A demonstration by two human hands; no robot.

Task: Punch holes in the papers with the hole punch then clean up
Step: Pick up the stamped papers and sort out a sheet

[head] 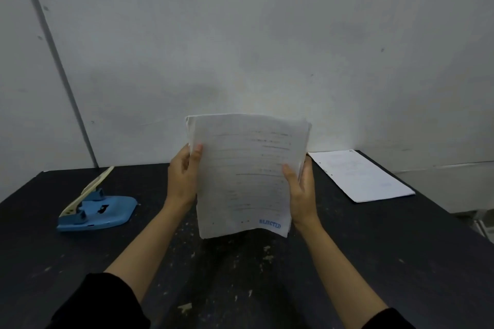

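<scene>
I hold a stack of white printed papers [244, 171] upright in the middle of the view, its lower edge just above the dark table [387, 248]. A blue "REJECTED" stamp shows at its lower right corner. My left hand [184, 173] grips the stack's left edge, thumb on the front sheet. My right hand [300, 189] grips the right edge the same way. A blue hole punch [99, 209] with a cream lever lies on the table at the left, apart from both hands.
A second pile of white sheets [359, 175] with punched holes along its left edge lies flat at the table's far right corner. A grey wall [240, 35] stands right behind the table. Pale flecks and paper scraps [267, 252] dot the tabletop near me.
</scene>
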